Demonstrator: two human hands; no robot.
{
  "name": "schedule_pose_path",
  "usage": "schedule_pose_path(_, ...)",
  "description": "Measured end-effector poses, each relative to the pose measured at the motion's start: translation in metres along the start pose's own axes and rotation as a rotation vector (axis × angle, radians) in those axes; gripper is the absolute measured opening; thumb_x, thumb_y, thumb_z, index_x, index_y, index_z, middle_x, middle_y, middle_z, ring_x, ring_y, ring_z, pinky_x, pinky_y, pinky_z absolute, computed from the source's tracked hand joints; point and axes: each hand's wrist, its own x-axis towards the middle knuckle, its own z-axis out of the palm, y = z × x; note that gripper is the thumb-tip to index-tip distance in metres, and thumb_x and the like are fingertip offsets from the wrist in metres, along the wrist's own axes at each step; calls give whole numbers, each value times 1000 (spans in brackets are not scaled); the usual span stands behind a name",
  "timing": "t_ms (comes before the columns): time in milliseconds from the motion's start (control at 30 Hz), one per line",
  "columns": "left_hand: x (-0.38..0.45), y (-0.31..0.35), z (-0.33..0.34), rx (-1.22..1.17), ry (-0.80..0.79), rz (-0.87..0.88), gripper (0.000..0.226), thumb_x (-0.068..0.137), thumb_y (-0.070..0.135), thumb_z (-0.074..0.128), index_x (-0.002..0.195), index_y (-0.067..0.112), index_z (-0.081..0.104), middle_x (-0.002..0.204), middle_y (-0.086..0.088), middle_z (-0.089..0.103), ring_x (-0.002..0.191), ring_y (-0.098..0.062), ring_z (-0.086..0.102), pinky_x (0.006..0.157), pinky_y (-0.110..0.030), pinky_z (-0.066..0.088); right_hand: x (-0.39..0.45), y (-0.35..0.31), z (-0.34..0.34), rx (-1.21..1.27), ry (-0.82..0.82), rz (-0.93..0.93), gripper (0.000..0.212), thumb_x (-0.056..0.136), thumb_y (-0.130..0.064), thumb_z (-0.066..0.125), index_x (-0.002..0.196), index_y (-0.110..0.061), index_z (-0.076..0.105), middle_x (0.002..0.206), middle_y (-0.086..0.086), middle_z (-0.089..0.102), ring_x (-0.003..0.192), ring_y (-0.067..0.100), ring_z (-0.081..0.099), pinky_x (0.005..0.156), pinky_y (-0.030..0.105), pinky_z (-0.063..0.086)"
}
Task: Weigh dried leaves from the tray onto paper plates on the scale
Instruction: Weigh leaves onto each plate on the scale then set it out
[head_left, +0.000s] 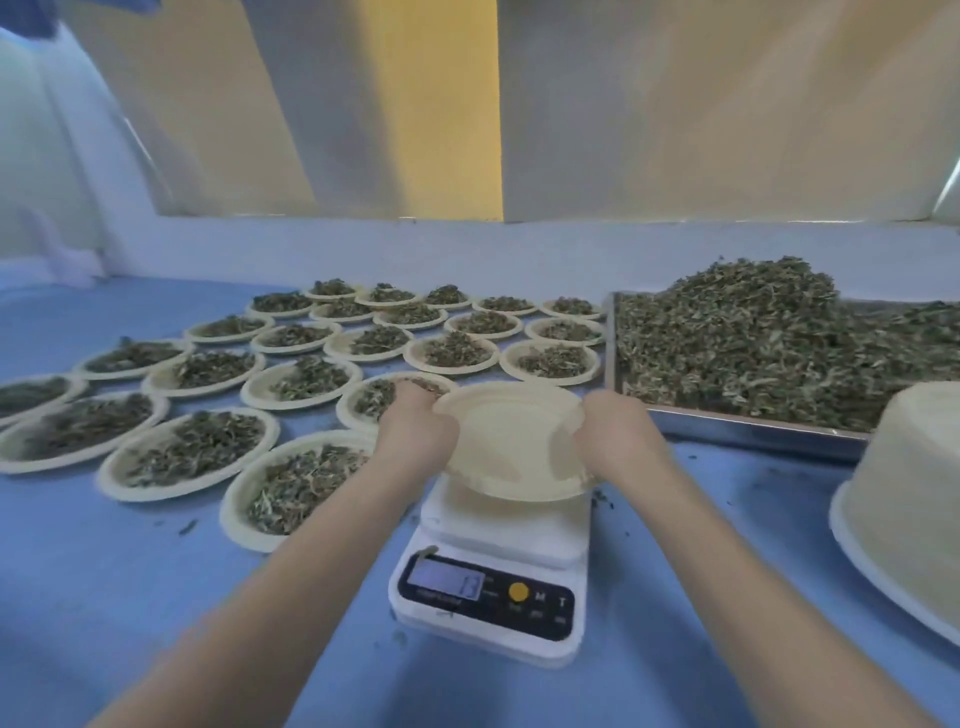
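You have many plates of leaves (270, 384) filled on the left, and now your left hand (415, 423) and right hand (615, 426) grip an empty plate (511, 441) on the scale (498, 561), with lots of leaves still in the tray (753, 431) on the right.

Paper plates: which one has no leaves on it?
The paper plate over the scale, held by left hand and right hand. Every other plate carries leaves.
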Motion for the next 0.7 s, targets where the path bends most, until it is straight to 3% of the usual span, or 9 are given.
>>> schedule_pose_path(100, -2, -18, 11, -59, -30, -26, 49, 89, 0, 42, 136, 5, 32, 100, -9, 52, 78, -20, 52, 56, -31, 40, 1, 6, 16, -36, 21, 7, 25, 93, 1, 39, 110, -1, 57, 115, 16, 62, 102, 30, 58, 67, 28, 38)
schedule_pose_path(233, -8, -30, 21, -103, -32, -53, 41, 88, 0, 40, 128, 11, 39, 112, -11, 54, 78, -26, 52, 49, -29, 35, -1, 15, 28, 71, 26, 38, 31, 93, -3, 40, 121, -4, 53, 123, 15, 59, 113, 31, 54, 72, 27, 38)
schedule_pose_path(300, -10, -33, 22, -141, -40, -61, 49, 88, 2, 44, 135, 14, 39, 115, -7, 54, 81, -26, 56, 53, -29, 39, -4, 18, 32, 246, 24, 35, 32, 97, -16, 42, 127, -7, 48, 127, 15, 56, 116, 30, 52, 73, 27, 34)
schedule_pose_path(400, -12, -40, 17, -211, -52, -64, 65, 86, 22, 60, 144, 17, 31, 126, -6, 52, 102, -25, 57, 81, -35, 48, -12, 23, 34, 627, -4, 43, 58, 96, -49, 42, 143, -15, 33, 143, 8, 45, 132, 26, 39, 82, 29, 28)
schedule_pose_path(467, -14, -45, 12, -318, -62, -84, 68, 83, 36, 65, 143, 19, 37, 135, -5, 50, 119, -25, 50, 95, -39, 41, -17, 24, 34, 825, -8, 71, 75, 91, -64, 38, 151, -24, 20, 153, 0, 31, 141, 22, 27, 100, 35, 28)
schedule_pose_path(533, -18, -52, 9, -467, -94, -103, 64, 78, 43, 65, 134, 18, 48, 133, -6, 55, 121, -29, 51, 103, -47, 40, -19, 25, 35, 957, 1, 94, 81, 85, -72, 36, 152, -32, 13, 157, -8, 22, 144, 19, 20, 111, 40, 22)
schedule_pose_path(633, -29, -63, 8, -632, -172, -86, 49, 80, 46, 63, 122, 21, 60, 123, -2, 63, 116, -23, 58, 105, -47, 40, -22, 23, 37, 1023, 28, 84, 83, 82, -77, 32, 152, -37, 11, 157, -13, 18, 145, 17, 16, 112, 40, 19)
schedule_pose_path(700, -34, -72, 8, -697, -242, -62, 51, 79, 51, 62, 122, 24, 62, 126, 1, 62, 120, -21, 56, 108, -45, 37, -24, 21, 39, 1028, 41, 60, 86, 80, -78, 29, 152, -36, 9, 158, -14, 15, 145, 16, 16, 112, 40, 18)
